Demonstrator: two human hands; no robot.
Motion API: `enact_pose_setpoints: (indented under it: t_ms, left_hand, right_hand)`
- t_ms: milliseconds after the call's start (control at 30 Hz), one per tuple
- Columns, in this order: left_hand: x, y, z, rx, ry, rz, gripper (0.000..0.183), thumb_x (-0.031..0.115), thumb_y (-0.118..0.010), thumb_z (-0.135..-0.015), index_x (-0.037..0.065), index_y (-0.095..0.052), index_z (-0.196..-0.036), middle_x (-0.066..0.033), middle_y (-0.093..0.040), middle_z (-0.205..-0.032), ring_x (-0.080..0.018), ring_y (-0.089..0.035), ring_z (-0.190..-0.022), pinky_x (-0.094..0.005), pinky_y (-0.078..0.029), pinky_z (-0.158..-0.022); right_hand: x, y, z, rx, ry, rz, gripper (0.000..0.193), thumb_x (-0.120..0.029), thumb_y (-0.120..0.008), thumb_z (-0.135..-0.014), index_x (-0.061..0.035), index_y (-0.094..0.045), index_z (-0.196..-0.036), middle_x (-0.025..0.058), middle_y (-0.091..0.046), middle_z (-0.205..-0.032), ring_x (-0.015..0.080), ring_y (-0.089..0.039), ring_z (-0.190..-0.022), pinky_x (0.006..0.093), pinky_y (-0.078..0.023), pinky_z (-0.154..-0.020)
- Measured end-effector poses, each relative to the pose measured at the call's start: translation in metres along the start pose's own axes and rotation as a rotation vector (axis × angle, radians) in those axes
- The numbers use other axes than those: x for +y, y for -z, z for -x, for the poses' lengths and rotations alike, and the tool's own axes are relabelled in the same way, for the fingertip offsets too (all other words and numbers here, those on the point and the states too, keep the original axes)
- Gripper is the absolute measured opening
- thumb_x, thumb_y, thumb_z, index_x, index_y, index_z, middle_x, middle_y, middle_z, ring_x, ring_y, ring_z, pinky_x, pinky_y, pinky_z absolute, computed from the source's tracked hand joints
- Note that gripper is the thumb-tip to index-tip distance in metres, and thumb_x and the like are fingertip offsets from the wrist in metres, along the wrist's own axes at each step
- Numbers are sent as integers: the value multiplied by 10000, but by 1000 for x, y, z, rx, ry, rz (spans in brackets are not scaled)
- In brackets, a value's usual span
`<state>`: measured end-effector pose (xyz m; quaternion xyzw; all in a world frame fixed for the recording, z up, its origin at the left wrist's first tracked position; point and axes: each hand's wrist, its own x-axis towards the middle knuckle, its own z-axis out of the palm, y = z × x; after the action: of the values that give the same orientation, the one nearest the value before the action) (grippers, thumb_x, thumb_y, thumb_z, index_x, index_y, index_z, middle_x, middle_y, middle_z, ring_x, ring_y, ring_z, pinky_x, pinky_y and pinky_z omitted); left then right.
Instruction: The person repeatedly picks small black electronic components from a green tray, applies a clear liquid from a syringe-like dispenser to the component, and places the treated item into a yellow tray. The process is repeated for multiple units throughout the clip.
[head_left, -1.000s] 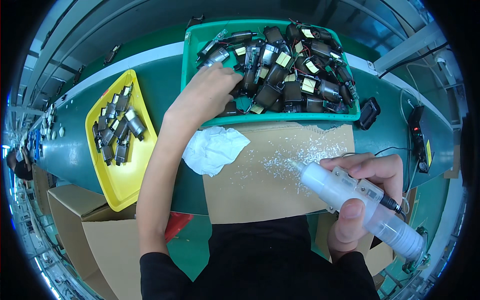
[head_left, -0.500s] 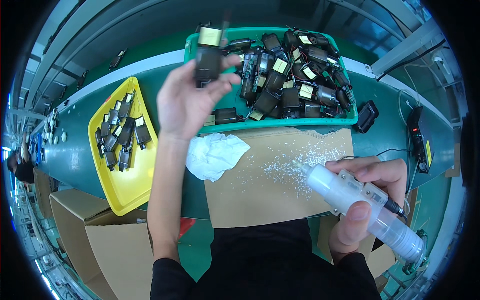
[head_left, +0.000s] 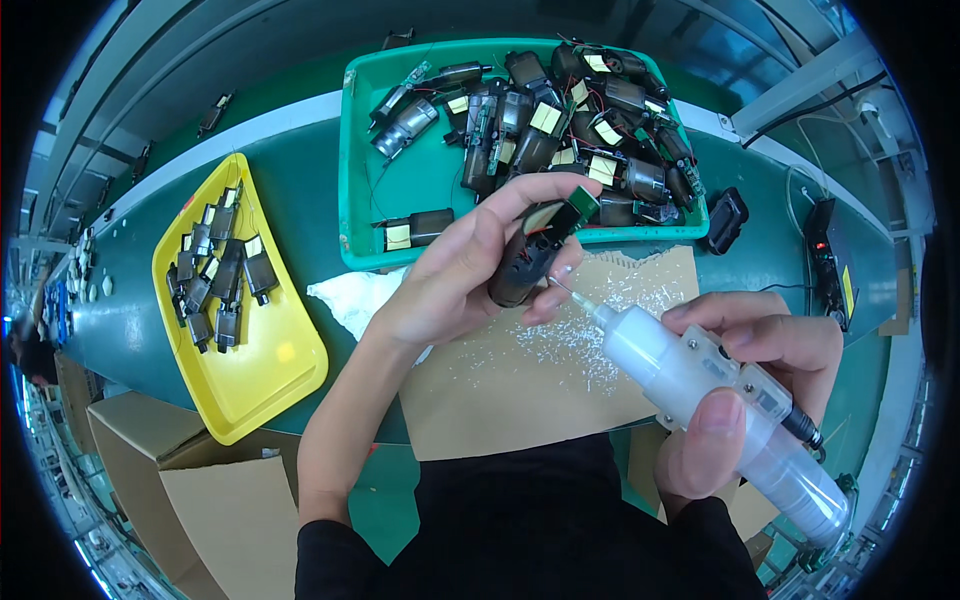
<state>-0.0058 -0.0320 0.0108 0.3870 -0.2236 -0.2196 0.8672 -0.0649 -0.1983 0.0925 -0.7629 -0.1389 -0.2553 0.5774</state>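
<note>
My left hand (head_left: 440,275) is closed around a small dark motor (head_left: 520,265), tilted, with a green circuit board at its upper end. In my right hand (head_left: 795,350) is a clear glue syringe (head_left: 655,365) with white paste inside and a clamp-like holder with a cable around its barrel. The syringe's thin needle points up and left, its tip close beside the motor; whether they touch I cannot tell. Below both hands lies a brown cardboard sheet (head_left: 500,400) strewn with small white bits. A crumpled white cloth (head_left: 352,300) sits partly behind my left forearm.
A green bin (head_left: 350,165) full of similar motors stands at the back. To the left, a yellow tray (head_left: 265,385) holds several more. A black box with a red light (head_left: 823,265) and a black holder (head_left: 727,220) are at right. An open carton (head_left: 225,520) stands lower left.
My left hand has brought the motor from above the green bin down and right to the syringe's needle, turning it over. The syringe stays nearly in place.
</note>
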Motion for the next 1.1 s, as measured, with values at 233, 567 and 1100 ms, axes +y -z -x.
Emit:
enact_pose_setpoints:
  t_ms: [233,567,1100]
  left_hand:
    - [-8,2,2,67,-9,58,805,634,-323,-865,-13,-267,-1341,-34,-415,-761,-124,-455,-638,-233,-373,-524]
    - [-1,1,7,-17,127,248,670,472,-394,-920,-56,-289,-1319,-75,-476,-827,-104,-428,-635,-221,-359,-527]
    - [1,1,15,74,138,-47,782,520,-630,-764,-94,-448,-1212,-212,-512,-1181,-243,-568,-1032,-336,-461,-877]
  right_hand:
    - [2,-3,0,1,-2,-14,418,-349,-591,-763,-6,-374,-861,220,-548,-724,219,-556,-622,294,-476,-645]
    - [6,-7,0,-17,39,-37,422,-348,-601,-769,2,-387,-868,210,-548,-709,202,-567,-623,270,-464,-630]
    - [7,-6,3,-125,-32,-6,425,-336,-653,-780,-3,-406,-876,184,-575,-734,182,-588,-648,251,-462,-608]
